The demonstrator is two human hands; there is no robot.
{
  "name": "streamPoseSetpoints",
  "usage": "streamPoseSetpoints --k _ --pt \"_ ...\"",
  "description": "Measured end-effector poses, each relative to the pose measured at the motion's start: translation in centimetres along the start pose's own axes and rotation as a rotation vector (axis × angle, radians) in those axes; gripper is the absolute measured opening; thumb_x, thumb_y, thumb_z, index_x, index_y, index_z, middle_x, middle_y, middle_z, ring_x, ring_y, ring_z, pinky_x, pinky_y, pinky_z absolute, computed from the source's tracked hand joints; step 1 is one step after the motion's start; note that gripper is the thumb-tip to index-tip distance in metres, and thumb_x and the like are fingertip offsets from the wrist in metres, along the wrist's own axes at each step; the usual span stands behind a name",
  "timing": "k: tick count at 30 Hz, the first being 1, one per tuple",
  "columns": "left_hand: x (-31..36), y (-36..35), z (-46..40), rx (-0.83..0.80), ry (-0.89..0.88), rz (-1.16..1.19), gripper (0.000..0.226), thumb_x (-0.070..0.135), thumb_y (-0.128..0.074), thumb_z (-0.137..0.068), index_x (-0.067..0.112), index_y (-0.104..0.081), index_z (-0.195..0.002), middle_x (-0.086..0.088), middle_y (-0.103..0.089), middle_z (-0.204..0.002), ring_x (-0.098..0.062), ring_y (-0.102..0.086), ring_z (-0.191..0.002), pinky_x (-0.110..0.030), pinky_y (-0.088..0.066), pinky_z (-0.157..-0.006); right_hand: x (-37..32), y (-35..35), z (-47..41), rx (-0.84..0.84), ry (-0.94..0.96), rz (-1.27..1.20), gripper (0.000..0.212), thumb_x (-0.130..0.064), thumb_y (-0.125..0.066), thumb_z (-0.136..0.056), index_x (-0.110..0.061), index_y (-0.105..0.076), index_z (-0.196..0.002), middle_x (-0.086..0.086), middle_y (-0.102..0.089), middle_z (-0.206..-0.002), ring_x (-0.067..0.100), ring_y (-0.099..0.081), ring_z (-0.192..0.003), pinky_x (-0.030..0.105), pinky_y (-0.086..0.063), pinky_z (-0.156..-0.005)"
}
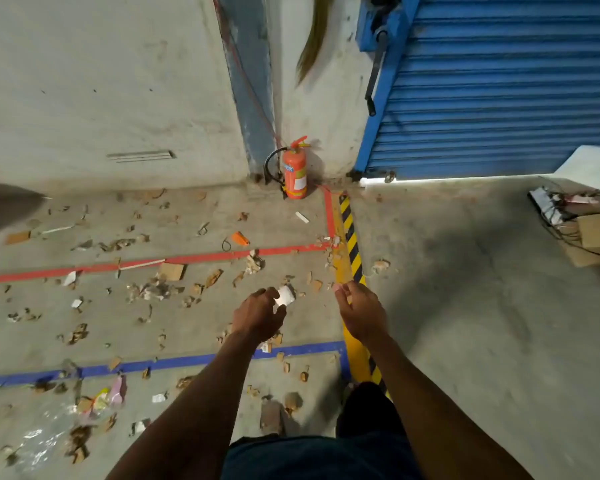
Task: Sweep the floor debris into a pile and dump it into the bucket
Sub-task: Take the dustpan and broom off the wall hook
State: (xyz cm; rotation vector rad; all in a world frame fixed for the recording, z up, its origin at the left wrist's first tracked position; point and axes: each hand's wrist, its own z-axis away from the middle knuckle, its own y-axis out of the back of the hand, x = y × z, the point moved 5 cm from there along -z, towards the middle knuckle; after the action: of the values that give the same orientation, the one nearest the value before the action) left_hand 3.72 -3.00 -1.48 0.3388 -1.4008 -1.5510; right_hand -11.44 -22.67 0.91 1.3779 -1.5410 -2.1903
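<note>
Debris [160, 289], mostly torn cardboard, paper scraps and bits of plastic wrap, lies scattered over the concrete floor [465, 306], thickest left of the yellow-and-black striped line [350, 251] and across the red tape line [187, 259] and blue tape line [174, 363]. No pile is formed. The left hand [258, 315] is held out over the floor, fingers curled, pinching a small white piece of paper [285, 295]. The right hand [362, 311] is held just beside it, fingers loosely bent, holding nothing. A red fire extinguisher [294, 169] stands upright against the wall by the blue roller shutter [506, 84]. At the far right, stacked cardboard boxes [594, 237] sit with tangled cables [555, 206] on and beside them; their contents cannot be told.
</note>
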Motion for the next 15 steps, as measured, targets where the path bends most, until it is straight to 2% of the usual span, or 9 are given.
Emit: streamPoseSetpoints --k 3,7,13,15 --pt "1.5 -0.8 -1.4 -0.021 0.026 0.004 0.036 0.049 -0.061 -0.096 0.031 -0.059 -0.127 0.007 -0.067 -0.117 -0.017 -0.065 -0.095 -0.039 -0.06 -0.08 1.5 0.5 -1.8 -0.056 -0.037 0.014 0.032 -0.045 -0.049 -0.107 -0.018 -0.067 -0.105 0.003 -0.069 -0.107 0.026 -0.062 -0.099 0.03 -0.035 -0.072" --pt "4.5 -1.6 -3.9 -0.04 0.036 -0.033 0.038 0.047 -0.062 -0.096 0.03 -0.06 -0.129 0.006 -0.068 -0.118 -0.017 -0.065 -0.097 -0.038 -0.059 -0.079 3.6 1.0 -5.7 -0.104 -0.02 0.024 0.031 -0.048 -0.046 -0.107 -0.022 -0.063 -0.106 -0.002 -0.068 -0.109 0.022 -0.061 -0.101 0.03 -0.036 -0.073" --pt "10.2 -1.5 -9.0 0.002 0.099 -0.019 0.028 0.044 -0.062 -0.096 0.033 -0.061 -0.122 0.007 -0.068 -0.115 -0.016 -0.064 -0.096 -0.038 -0.06 -0.079 7.3 3.7 -13.5 -0.138 0.082 0.008 0.032 -0.046 -0.047 -0.107 -0.019 -0.063 -0.106 0.006 -0.067 -0.109 0.03 -0.063 -0.101 0.037 -0.043 -0.074" --pt "11.9 -1.0 -10.5 0.017 0.124 0.006 0.028 0.043 -0.063 -0.097 0.032 -0.061 -0.122 0.007 -0.068 -0.115 -0.016 -0.065 -0.096 -0.038 -0.06 -0.078 8.1 4.5 -15.6 -0.147 0.112 0.014 0.031 -0.046 -0.049 -0.106 -0.018 -0.063 -0.107 0.006 -0.067 -0.109 0.031 -0.063 -0.101 0.035 -0.042 -0.072"
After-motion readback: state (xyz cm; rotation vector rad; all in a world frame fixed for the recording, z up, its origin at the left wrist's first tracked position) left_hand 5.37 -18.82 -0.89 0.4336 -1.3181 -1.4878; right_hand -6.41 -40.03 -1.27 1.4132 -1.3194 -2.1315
